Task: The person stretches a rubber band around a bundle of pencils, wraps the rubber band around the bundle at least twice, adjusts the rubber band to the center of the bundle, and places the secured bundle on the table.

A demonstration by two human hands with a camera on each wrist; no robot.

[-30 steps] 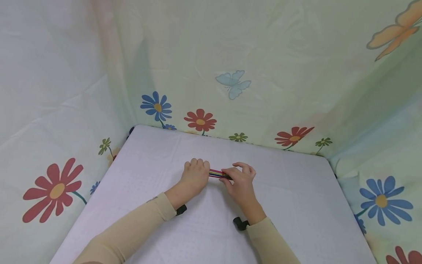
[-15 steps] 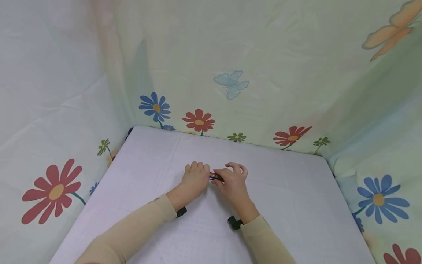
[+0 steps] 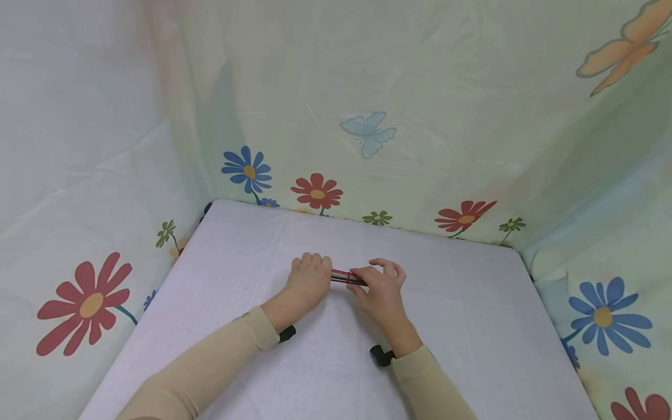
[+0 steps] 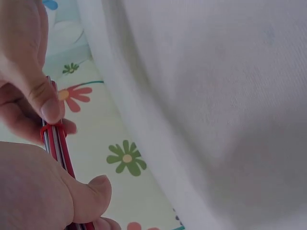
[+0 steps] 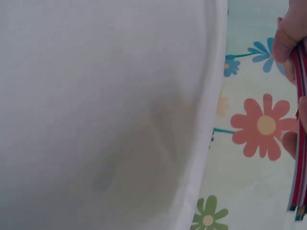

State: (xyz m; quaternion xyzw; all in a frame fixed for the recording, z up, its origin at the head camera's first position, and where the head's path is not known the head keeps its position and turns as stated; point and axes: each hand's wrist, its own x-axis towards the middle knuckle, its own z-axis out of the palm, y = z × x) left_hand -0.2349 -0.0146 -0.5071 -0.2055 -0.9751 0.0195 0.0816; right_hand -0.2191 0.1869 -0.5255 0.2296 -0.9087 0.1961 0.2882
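Above the white-covered table, both hands hold a bundle of thin coloured pencils. My left hand grips its left part in a fist, hiding that end. On the other side, my right hand pinches the bundle between thumb and index finger, with its other fingers raised. A red rubber band circles the pencils right at the right hand's fingertips in the left wrist view. Several pencil ends stick out past the right fingers in the right wrist view.
The white table lies beneath both arms. Flower-printed curtains stand close behind it and along both sides. Small black wrist devices jut out beside the sleeves.
The right hand moved left along the bundle close to the left fist, then back right. More of the pencils and the red rubber band show between the hands. The left hand stayed nearly still.
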